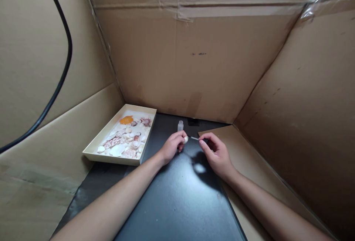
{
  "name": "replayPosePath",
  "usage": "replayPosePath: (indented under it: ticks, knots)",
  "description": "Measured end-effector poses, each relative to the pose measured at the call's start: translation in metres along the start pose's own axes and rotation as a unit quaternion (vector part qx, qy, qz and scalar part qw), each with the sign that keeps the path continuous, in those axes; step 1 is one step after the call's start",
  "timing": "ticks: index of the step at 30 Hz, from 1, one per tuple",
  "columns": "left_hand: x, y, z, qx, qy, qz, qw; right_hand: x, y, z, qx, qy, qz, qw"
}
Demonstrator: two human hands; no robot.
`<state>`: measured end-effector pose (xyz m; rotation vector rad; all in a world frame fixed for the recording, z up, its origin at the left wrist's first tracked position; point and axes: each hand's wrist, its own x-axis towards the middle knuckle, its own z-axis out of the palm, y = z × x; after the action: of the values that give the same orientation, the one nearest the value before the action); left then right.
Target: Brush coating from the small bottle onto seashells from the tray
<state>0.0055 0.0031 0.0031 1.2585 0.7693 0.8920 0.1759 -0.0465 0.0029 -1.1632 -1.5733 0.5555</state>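
Note:
My left hand (pixel 174 146) pinches a small whitish shell (pixel 185 140) between thumb and fingers. Across from it, my right hand (pixel 217 153) is closed on the end of a thin, pale, brush-like stick (pixel 194 138). Its narrow dark tip points left at the shell; I cannot tell whether the two touch. Just behind my left hand a small translucent bottle (pixel 180 126) stands upright on the dark table (pixel 177 200), its lower part hidden by the hand.
At the left lies a shallow cream tray (pixel 112 160) with several shells and an orange piece (pixel 127 119). Cardboard walls (pixel 172 60) enclose the back and sides. A flat cardboard sheet (pixel 244 159) lies at the right. A black cable (pixel 69 45) hangs at upper left.

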Motion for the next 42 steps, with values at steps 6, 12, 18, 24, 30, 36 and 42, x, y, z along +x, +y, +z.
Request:
replayPosePath:
  ticks: [6, 12, 18, 24, 30, 36, 42]
  knots:
    - [0.0014, -0.0015, 0.0000, 0.021, -0.001, -0.002, 1.000, 0.0011, 0.0003, -0.0004, 0.002, -0.002, 0.008, 1.000]
    - [0.0024, -0.0012, 0.0009, 0.058, 0.005, 0.019, 0.998, 0.0001, -0.0010, -0.0003, 0.011, -0.024, 0.005, 1.000]
    - [0.0024, -0.0006, 0.0009, 0.054, 0.009, 0.014, 0.998, -0.0003, 0.0012, -0.0002, 0.021, -0.010, 0.016, 1.000]
    - [0.0014, -0.0005, -0.0008, 0.021, 0.017, -0.015, 1.000, 0.0021, 0.0025, 0.0010, 0.016, 0.010, 0.028, 0.999]
    - [0.0005, -0.0017, -0.0030, -0.012, 0.029, -0.014, 0.999, -0.0006, -0.0019, 0.0008, 0.027, -0.031, 0.012, 0.999]
    - [0.0000, -0.0024, -0.0045, -0.036, 0.038, -0.017, 0.998, 0.0002, 0.0018, 0.0017, 0.009, -0.012, 0.035, 0.999]
    - [0.0002, -0.0005, -0.0040, -0.042, 0.043, -0.016, 0.998, 0.0011, 0.0013, 0.0011, -0.007, -0.014, 0.034, 0.999]
